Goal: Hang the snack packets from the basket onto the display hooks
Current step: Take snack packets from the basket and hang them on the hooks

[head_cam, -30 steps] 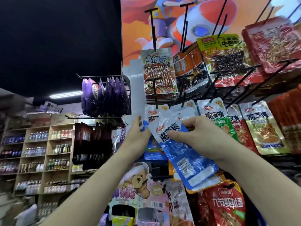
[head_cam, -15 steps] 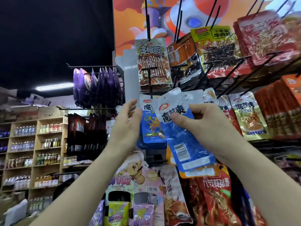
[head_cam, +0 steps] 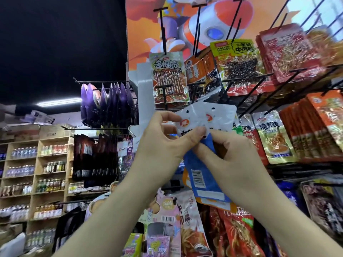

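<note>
We are looking up at a shop's snack wall, and both hands are now meeting in the middle of the frame. A second ago the left hand (head_cam: 159,145) was hovering open beside the packets (head_cam: 202,173) while the right hand (head_cam: 239,160) alone was carrying them. Now the left hand is pinching the white top of the front packet, thumb pressing on its face and fingers curling over its upper edge. The right hand is clamping the blue lower parts of the small stack, fingers wrapping round them. The tops are now fanning apart, so two hang holes are showing near the upper edges, just above the centre of the frame. We are judging that the person is peeling one packet free of the stack so it can be threaded alone. A black hook (head_cam: 163,87) with a T-shaped tip is jutting out just above and left of the packets, in front of a striped packet (head_cam: 168,78). No hole is sitting on it yet. Matching packets (head_cam: 272,136) are already hanging at centre right. The basket is not showing anywhere in the frame.
</note>
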### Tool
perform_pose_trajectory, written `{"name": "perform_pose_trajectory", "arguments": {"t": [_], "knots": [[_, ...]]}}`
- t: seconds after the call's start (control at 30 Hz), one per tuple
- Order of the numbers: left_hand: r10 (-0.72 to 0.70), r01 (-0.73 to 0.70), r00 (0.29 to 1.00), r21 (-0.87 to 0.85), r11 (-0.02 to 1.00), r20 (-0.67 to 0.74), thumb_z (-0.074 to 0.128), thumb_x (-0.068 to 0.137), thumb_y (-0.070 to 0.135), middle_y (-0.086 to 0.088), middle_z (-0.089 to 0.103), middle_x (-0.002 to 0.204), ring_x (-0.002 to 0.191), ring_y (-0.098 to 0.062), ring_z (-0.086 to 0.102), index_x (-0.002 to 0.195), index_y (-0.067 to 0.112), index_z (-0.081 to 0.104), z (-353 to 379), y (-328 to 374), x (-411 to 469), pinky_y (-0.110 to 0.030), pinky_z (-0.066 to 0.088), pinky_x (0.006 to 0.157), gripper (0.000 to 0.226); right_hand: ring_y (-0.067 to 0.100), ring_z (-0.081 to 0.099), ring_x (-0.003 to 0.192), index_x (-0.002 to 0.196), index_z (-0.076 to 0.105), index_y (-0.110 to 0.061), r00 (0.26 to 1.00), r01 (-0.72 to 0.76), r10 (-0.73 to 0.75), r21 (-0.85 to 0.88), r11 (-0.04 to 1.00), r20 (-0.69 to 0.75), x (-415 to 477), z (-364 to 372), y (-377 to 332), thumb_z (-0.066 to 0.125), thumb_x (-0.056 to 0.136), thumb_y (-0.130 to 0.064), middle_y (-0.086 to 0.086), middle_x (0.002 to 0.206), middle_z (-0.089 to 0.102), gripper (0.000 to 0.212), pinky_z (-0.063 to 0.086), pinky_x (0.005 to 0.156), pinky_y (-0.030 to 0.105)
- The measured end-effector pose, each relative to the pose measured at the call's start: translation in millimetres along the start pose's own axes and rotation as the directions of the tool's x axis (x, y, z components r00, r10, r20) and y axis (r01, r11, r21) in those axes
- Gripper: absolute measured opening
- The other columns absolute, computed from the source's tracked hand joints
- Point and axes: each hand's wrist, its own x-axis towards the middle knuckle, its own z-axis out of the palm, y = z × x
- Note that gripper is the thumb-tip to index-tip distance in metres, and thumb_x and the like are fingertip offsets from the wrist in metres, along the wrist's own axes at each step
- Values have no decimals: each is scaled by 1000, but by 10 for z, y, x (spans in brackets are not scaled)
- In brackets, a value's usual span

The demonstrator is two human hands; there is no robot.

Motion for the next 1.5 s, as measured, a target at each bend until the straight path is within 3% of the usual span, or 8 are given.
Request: {"name": "perform_pose_trajectory", "arguments": {"t": [0.33,0.47,0.53,0.67,0.77,0.97,1.1,1.5], "knots": [[-209,189,978,-381,905,-10,68,82,18,-10,75,86,67,-17,69,97,6,70,-45,125,89,-26,53,52,19,13,73,76,86,77,-16,954,-287,236,332,899,185,-30,-111,-111,72,83,-19,-3,79,76,7,60,65,27],[-199,145,974,-372,917,-111,57,92,8,-1,71,70,58,-11,65,93,5,66,-188,150,307,-25,53,50,9,-5,68,81,83,77,-26,924,-382,362,298,875,122,27,-130,-17,71,82,-33,-16,83,75,9,51,69,11],[-207,147,973,-412,899,-104,52,95,7,-5,68,75,64,-14,62,92,5,62,-207,153,361,-27,54,57,11,1,68,91,82,78,-26,895,-445,411,286,849,173,46,-152,-2,67,75,-49,-9,92,76,27,55,83,24],[-192,136,981,-665,734,-12,36,100,7,0,49,63,54,-12,44,80,12,49,-32,160,268,-22,39,54,25,24,71,82,89,76,-6,823,-526,389,296,797,414,29,-52,-59,57,67,-71,6,88,75,72,54,80,39],[-117,132,990,-801,584,78,39,84,17,1,35,60,53,-11,29,78,14,44,75,207,229,-23,24,55,9,8,67,76,83,78,-4,801,-548,314,411,729,510,-22,50,-116,66,72,-49,2,83,75,48,52,68,19],[-175,132,984,-505,853,-38,39,100,35,-10,71,89,79,-24,67,94,11,68,-230,119,314,-33,55,74,39,27,68,68,74,76,-3,844,-534,448,548,644,295,-15,10,34,78,60,-30,16,78,74,31,56,65,33],[-120,103,991,-215,971,-65,57,92,31,-8,75,83,68,-18,68,92,9,71,-365,148,270,-27,57,58,26,22,69,60,71,77,-8,871,-483,447,509,712,203,5,22,42,81,63,-27,10,72,74,21,55,54,26],[-14,48,981,171,984,-196,69,88,8,0,69,70,56,-2,61,78,14,71,-312,-25,929,-15,50,54,11,14,24,53,81,63,12,936,-330,321,42,943,142,171,59,8,65,90,-37,8,60,30,49,21,45,22]]}}
